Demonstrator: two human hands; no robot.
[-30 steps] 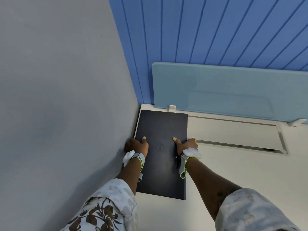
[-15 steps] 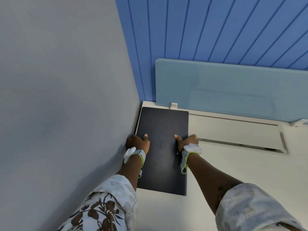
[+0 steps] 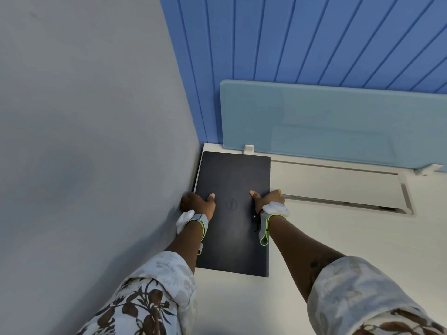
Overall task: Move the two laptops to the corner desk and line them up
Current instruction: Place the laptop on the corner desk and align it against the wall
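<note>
Both hands, left hand (image 3: 198,204) and right hand (image 3: 266,200), still grip the laptop (image 3: 233,180), unmoved.

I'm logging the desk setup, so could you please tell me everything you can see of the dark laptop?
The laptop is closed, with a matte dark lid and a faint round logo at its centre. It lies flat on the white desk, long side along the grey wall, far end close to the pale blue divider. Only one laptop shows; whether another lies beneath it cannot be told. The left hand grips its left edge and the right hand its right edge, thumbs on the lid.
</note>
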